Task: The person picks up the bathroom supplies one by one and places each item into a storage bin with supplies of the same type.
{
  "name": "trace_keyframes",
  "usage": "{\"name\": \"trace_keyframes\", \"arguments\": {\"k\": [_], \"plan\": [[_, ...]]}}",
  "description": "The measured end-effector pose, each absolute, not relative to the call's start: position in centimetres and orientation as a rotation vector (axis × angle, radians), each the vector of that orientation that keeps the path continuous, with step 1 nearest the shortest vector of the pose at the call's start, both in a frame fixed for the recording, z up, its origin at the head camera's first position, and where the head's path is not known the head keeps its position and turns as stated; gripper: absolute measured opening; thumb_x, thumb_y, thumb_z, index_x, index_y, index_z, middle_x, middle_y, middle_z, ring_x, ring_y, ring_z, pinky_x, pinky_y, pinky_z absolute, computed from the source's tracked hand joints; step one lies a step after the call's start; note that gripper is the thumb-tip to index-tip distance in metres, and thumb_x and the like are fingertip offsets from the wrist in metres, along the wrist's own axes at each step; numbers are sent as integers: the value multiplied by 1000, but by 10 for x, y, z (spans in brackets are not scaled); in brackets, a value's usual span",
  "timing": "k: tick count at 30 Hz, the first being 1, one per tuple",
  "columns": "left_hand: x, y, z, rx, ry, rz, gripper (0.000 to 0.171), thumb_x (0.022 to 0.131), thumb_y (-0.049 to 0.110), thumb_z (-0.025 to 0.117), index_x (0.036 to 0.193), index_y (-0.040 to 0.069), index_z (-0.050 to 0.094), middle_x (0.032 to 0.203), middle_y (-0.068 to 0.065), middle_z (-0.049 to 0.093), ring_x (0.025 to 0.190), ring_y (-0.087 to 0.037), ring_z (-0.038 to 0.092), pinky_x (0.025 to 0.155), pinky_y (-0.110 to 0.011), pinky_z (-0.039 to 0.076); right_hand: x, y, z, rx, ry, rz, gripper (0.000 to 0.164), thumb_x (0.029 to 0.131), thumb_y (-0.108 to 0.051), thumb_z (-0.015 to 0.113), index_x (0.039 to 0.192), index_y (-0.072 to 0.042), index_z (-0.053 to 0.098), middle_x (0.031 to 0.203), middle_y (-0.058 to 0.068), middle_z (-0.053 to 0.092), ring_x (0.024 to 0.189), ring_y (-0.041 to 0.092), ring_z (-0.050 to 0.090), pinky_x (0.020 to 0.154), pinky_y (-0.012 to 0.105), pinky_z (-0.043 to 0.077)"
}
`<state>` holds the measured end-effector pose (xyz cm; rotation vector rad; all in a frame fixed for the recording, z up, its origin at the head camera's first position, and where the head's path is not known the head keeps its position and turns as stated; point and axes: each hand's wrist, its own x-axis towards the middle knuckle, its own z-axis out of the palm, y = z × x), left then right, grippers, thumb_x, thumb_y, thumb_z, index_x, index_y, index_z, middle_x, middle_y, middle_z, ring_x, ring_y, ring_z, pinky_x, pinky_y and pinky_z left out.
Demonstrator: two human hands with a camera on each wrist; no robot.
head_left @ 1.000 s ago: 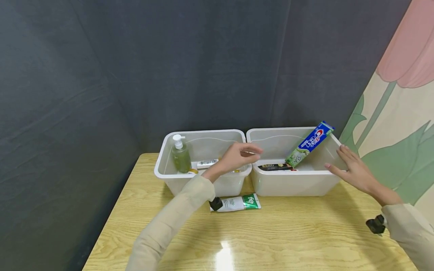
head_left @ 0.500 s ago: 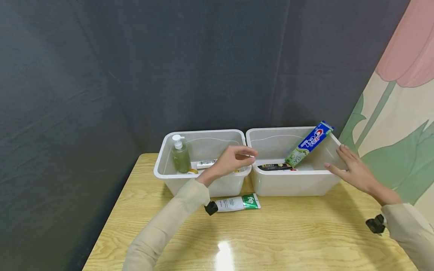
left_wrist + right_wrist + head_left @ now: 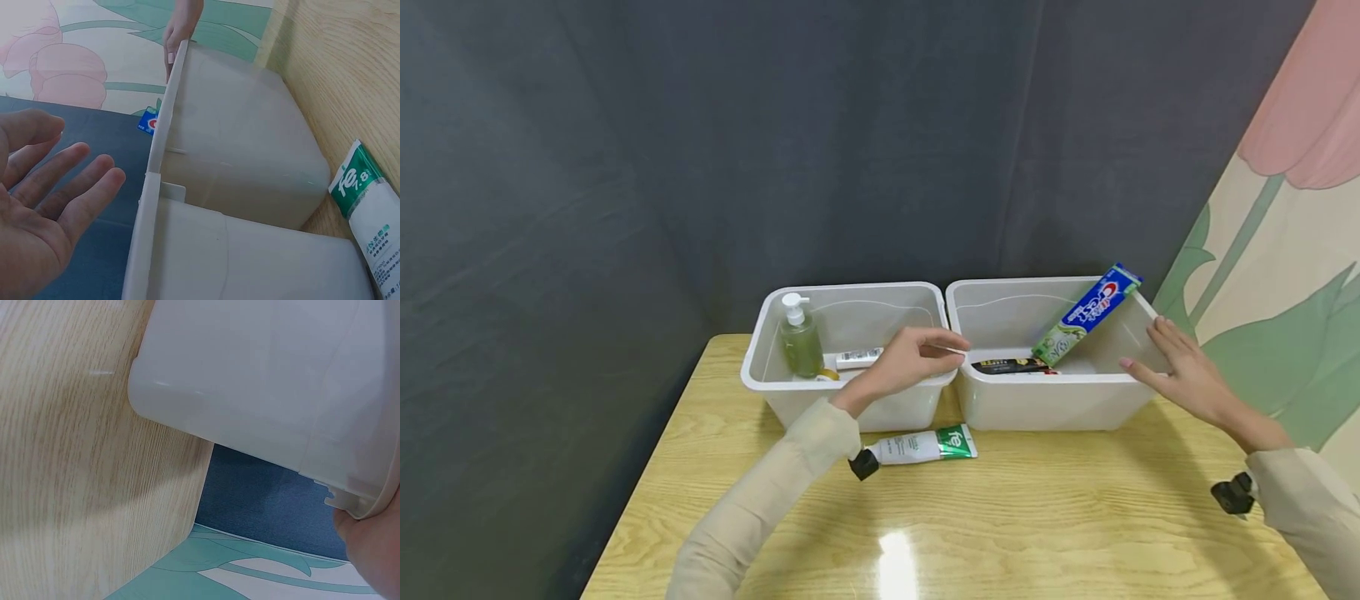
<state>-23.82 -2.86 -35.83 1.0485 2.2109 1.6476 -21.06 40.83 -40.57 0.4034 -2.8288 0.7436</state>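
Note:
My left hand (image 3: 917, 358) hovers above the right end of the left white bin (image 3: 842, 289), its loosely bent fingers holding nothing. In the left wrist view, the palm of that hand (image 3: 50, 187) faces the camera beside the bin rims. My right hand (image 3: 1191, 375) rests on the right rim of the right white bin (image 3: 1037, 404), fingers extended and thumb over the front corner. A blue-and-green Crest toothpaste box (image 3: 1088, 312) leans inside that bin, its top above the rim. Beneath its lower end lies a black package (image 3: 1009, 366), partly hidden by the front wall.
The left bin holds a green pump bottle (image 3: 802, 343), a white tube (image 3: 857, 358) and a yellow-edged item (image 3: 827, 374). A white-and-green toothpaste tube (image 3: 925, 446) lies on the wooden table (image 3: 1037, 517) before the bins. A dark curtain (image 3: 850, 150) hangs behind.
Over the last second my left hand has drawn back slightly to the left and down. My right hand stays on the bin rim, and the objects have not moved.

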Motion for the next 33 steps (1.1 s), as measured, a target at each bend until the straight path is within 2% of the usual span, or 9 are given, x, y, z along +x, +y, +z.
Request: {"name": "trace_keyframes", "arguments": {"k": [18, 28, 33], "plan": [[-223, -35, -367, 1069, 2242, 1611, 26, 95, 9, 67, 119, -1, 69, 118, -15, 69, 101, -13, 67, 88, -26, 52, -209, 409, -408, 400, -2835, 747, 80, 99, -33, 56, 148, 18, 18, 159, 31, -1, 146, 46, -5, 112, 65, -3], [-211, -40, -374, 1100, 2288, 1554, 25, 95, 11, 68, 117, 0, 70, 114, -11, 71, 103, -10, 66, 90, -25, 51, -211, 411, -407, 411, -2822, 752, 80, 99, -32, 56, 148, 18, 18, 159, 31, 0, 146, 46, -5, 112, 64, -4], [-206, -42, -379, 1104, 2284, 1551, 24, 95, 8, 67, 117, -2, 70, 115, -15, 70, 104, -11, 66, 89, -24, 51, -211, 411, -407, 411, -2828, 756, 80, 99, -32, 56, 149, 18, 17, 159, 31, -1, 146, 46, -5, 112, 64, -5]]}}
